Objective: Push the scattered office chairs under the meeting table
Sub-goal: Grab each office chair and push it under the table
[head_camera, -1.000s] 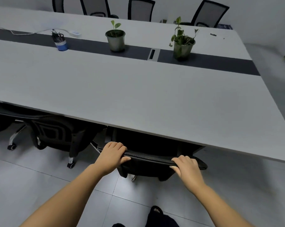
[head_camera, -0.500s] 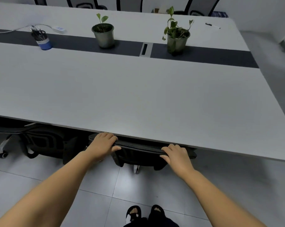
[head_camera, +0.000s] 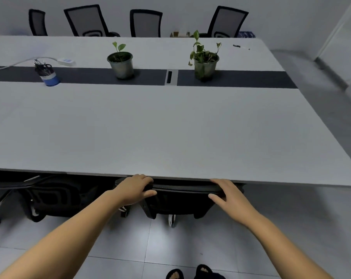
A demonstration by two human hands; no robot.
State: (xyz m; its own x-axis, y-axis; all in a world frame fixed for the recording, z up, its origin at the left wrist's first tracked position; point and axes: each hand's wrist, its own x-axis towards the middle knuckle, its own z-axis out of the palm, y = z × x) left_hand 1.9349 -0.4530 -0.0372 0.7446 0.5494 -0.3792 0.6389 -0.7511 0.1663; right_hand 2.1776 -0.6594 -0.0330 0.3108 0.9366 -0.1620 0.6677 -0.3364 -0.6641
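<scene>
A black office chair (head_camera: 180,200) stands right in front of me, its backrest top touching the near edge of the long white meeting table (head_camera: 170,133). My left hand (head_camera: 135,189) grips the left end of the backrest top. My right hand (head_camera: 229,195) grips the right end, fingers over the rim. The chair's seat is hidden under the tabletop. A second black chair (head_camera: 55,198) is tucked under the table to the left. Several mesh-backed chairs (head_camera: 146,23) line the far side.
On the table's dark centre strip stand two potted plants (head_camera: 121,63) (head_camera: 204,61) and a blue pen cup (head_camera: 47,74). A power strip (head_camera: 66,61) and a marker (head_camera: 241,46) lie further back. Grey tiled floor stretches to the right, up to a wall (head_camera: 341,47).
The chair has rolled forward until its backrest reached the table edge, both hands staying on it. I have stepped closer and my view has lifted, showing the far chairs.
</scene>
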